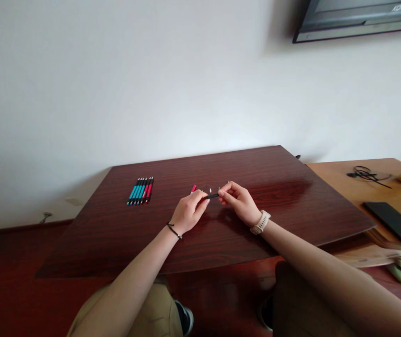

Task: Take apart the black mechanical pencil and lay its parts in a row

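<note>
Between my two hands is a slim black pen part point(213, 196), held just above the dark red-brown table point(256, 164). My left hand point(188, 208) is closed, pinching its left end between thumb and fingers. At the other end, the closed fingertips of my right hand point(238, 200) grip it. Just behind my left hand lies a pink pen barrel point(193, 188), partly hidden by the fingers. A small white piece point(210, 190) stands beyond the black part, and other tiny pale bits show near my right fingertips, too small to name.
Several blue and pink pens point(140, 191) with black ends lie side by side on the left of the table. On the lighter wooden table at right are a coiled black cable point(363, 173) and a flat black object point(395, 225). A screen point(361, 21) hangs above.
</note>
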`<state>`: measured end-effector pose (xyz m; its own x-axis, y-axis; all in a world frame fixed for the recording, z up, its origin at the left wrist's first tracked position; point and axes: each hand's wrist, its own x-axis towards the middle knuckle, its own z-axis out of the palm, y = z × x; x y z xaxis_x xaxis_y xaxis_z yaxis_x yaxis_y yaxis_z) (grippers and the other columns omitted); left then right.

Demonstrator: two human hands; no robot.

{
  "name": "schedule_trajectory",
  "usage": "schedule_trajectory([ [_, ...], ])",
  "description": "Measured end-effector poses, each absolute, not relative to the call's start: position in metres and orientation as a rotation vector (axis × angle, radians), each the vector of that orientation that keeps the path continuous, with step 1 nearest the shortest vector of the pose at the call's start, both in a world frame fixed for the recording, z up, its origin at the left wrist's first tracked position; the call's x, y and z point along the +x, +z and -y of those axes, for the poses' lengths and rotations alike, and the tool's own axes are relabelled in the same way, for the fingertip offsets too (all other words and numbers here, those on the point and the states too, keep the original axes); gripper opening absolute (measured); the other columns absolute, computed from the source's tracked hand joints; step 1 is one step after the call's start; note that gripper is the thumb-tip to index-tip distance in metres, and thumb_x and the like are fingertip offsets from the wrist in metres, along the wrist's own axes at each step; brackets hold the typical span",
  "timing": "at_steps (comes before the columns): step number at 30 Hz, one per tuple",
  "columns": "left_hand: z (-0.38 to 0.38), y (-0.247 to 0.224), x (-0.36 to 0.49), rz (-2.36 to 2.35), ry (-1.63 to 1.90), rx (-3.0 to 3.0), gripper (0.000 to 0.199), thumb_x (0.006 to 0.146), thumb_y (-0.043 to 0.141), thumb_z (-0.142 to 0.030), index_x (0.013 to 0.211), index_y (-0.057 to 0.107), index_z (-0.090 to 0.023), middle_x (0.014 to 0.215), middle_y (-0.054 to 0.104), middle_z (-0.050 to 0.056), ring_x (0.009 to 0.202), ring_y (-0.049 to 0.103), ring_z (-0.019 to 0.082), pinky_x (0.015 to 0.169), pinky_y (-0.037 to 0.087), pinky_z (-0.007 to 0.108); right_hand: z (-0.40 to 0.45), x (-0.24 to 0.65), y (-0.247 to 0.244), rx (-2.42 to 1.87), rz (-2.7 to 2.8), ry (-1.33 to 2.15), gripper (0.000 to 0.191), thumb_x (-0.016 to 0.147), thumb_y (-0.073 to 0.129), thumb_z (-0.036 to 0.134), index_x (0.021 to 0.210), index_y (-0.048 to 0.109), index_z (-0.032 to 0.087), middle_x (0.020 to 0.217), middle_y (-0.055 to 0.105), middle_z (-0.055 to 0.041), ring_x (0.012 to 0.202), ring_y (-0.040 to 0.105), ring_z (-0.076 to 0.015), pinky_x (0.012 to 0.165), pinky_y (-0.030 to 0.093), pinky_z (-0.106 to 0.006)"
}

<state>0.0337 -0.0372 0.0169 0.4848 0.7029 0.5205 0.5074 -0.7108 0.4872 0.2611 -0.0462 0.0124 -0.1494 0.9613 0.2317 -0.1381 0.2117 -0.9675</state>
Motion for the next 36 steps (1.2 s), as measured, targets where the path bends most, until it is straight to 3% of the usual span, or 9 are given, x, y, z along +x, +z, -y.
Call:
schedule_trajectory([
  [6, 0.038, 0.022, 0.032, -0.980, 0.956, 2.432, 0.042, 0.114, 0.040, -0.039, 0.084, 0.063, -0.021, 0.080, 0.068, 0.002, 0.076, 0.067, 0.017, 0.076, 0.055, 0.034, 0.047, 0.261, 0.011, -0.871, 1.332, 1.235, 0.045, 0.085, 0.082, 0.065, 0.090, 0.066, 0.023, 0.079, 0.073, -0.0026, 0.071, 0.067, -0.0171, 0.067, 0.057, -0.031],
  [11, 0.040, 0.023, 0.034, -1.043, 0.982, 2.418, 0.027, 0.111, 0.048, -0.043, 0.100, 0.061, -0.022, 0.082, 0.067, 0.000, 0.067, 0.062, 0.016, 0.069, 0.053, 0.033, 0.048, 0.259, 0.008, -0.857, 1.352, 1.261, 0.044, 0.086, 0.082, 0.063, 0.090, 0.065, 0.023, 0.078, 0.072, -0.0020, 0.069, 0.065, -0.0166, 0.066, 0.056, -0.031],
  [18, 0.037, 0.018, 0.034, -1.116, 0.999, 2.467, 0.043, 0.116, 0.036, -0.039, 0.080, 0.054, -0.022, 0.071, 0.065, 0.000, 0.063, 0.063, 0.016, 0.065, 0.048, 0.031, 0.051, 0.257, 0.003, -0.816, 1.396, 1.265, 0.037, 0.092, 0.079, 0.058, 0.093, 0.065, 0.023, 0.082, 0.072, -0.0022, 0.072, 0.066, -0.0166, 0.069, 0.057, -0.031],
  [24, 0.038, 0.018, 0.035, -1.056, 0.934, 2.467, 0.027, 0.108, 0.059, -0.047, 0.117, 0.065, -0.023, 0.077, 0.070, -0.003, 0.056, 0.060, 0.013, 0.060, 0.049, 0.029, 0.050, 0.259, 0.002, -0.830, 1.398, 1.250, 0.036, 0.093, 0.078, 0.056, 0.094, 0.066, 0.022, 0.082, 0.073, -0.0023, 0.073, 0.067, -0.0167, 0.070, 0.057, -0.031],
  [26, 0.039, 0.019, 0.035, -1.054, 0.936, 2.494, 0.026, 0.109, 0.055, -0.045, 0.107, 0.068, -0.022, 0.078, 0.070, -0.002, 0.059, 0.062, 0.014, 0.062, 0.049, 0.029, 0.050, 0.258, 0.002, -0.821, 1.396, 1.266, 0.036, 0.093, 0.079, 0.055, 0.094, 0.066, 0.022, 0.082, 0.073, -0.0023, 0.073, 0.067, -0.0164, 0.070, 0.057, -0.030],
  [31, 0.040, 0.019, 0.032, -1.064, 0.970, 2.380, 0.050, 0.115, 0.039, -0.040, 0.077, 0.064, -0.020, 0.070, 0.068, -0.001, 0.064, 0.066, 0.014, 0.069, 0.048, 0.029, 0.049, 0.257, 0.003, -0.828, 1.370, 1.241, 0.037, 0.092, 0.079, 0.055, 0.093, 0.066, 0.021, 0.081, 0.072, -0.0020, 0.072, 0.066, -0.0156, 0.068, 0.056, -0.029],
  [36, 0.029, 0.020, 0.017, -1.221, 1.219, 2.140, 0.041, 0.113, 0.043, -0.044, 0.091, 0.068, -0.020, 0.068, 0.064, -0.001, 0.063, 0.063, 0.015, 0.068, 0.048, 0.027, 0.044, 0.264, 0.006, -0.907, 1.261, 1.143, 0.038, 0.088, 0.081, 0.056, 0.092, 0.066, 0.022, 0.082, 0.070, -0.0011, 0.074, 0.065, -0.0162, 0.069, 0.055, -0.029],
])
